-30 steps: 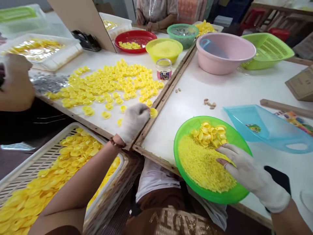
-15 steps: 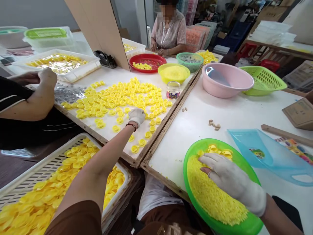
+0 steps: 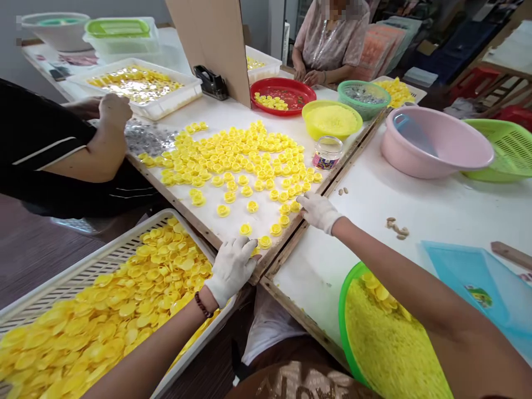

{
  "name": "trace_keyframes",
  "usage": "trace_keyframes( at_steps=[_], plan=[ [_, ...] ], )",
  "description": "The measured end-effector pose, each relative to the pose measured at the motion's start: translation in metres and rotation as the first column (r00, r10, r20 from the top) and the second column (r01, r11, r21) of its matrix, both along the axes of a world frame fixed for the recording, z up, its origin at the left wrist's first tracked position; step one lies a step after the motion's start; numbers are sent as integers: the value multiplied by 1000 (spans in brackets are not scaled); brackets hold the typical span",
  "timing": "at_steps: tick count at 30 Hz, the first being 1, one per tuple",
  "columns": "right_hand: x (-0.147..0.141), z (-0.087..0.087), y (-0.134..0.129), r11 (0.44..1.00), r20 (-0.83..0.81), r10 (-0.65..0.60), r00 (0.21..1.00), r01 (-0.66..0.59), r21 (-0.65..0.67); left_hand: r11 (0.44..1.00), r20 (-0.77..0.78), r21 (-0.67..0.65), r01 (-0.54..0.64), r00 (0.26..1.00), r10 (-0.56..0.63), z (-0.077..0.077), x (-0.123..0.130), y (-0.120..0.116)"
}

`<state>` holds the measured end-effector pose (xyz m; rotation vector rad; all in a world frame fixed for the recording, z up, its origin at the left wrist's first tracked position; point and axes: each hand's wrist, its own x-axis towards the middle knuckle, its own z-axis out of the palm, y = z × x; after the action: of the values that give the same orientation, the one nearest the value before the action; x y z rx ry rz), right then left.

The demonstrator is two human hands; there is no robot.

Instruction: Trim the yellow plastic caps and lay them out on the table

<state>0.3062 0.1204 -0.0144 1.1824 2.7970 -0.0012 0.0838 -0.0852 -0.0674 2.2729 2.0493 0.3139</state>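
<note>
My left hand [image 3: 233,269], in a white glove, is at the near corner of the left table. Its fingers and thumb close around a small yellow plastic cup [image 3: 255,251], which they partly cover. Farther up the table's wooden edge, my gloved right hand [image 3: 319,213] reaches across with fingers slightly apart. Its fingertips are beside another yellow cup [image 3: 295,206]; whether they touch it is unclear. A row of such cups [image 3: 275,229] lies between the hands. Many more cups [image 3: 233,158] spread over the white tabletop. My right forearm passes above a green basin [image 3: 347,327] of yellow granules and cups.
A white basket [image 3: 166,219] of yellow discs stands at lower left. A clear jar [image 3: 327,153], yellow bowl [image 3: 332,119] and red tray [image 3: 282,95] are farther back. At right are a pink basin [image 3: 436,144] and blue scoop [image 3: 469,282]. Two other people work nearby.
My right hand has left the green basin and moved to the cups by the table edge. My left hand has drawn back toward the near corner. The view has shifted left.
</note>
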Motion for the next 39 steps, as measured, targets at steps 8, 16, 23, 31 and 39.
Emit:
trace_keyframes(
  at_steps=[8, 16, 23, 31, 39],
  plan=[
    [-35, 1, 10, 993, 118, 30, 993, -17, -113, 995, 24, -77, -60, 998, 62, -6, -5, 13],
    [-63, -5, -5, 981, 131, 18, 991, 8, -193, 995, 31, -38, -90, 995, 92, -10, -36, 39],
    [-52, -24, -10, 980, 30, 162, 986, -157, -121, 989, 98, 70, -129, 988, 122, -7, -14, 38],
    [-72, -47, 30, 924, 105, 366, 925, -348, -156, 983, 33, -141, -120, 992, 126, -19, 29, 64],
    [-89, -57, 24, 941, 52, 325, 944, -317, -122, 992, -41, -125, -4, 999, -1, -20, -31, 72]
  ],
)
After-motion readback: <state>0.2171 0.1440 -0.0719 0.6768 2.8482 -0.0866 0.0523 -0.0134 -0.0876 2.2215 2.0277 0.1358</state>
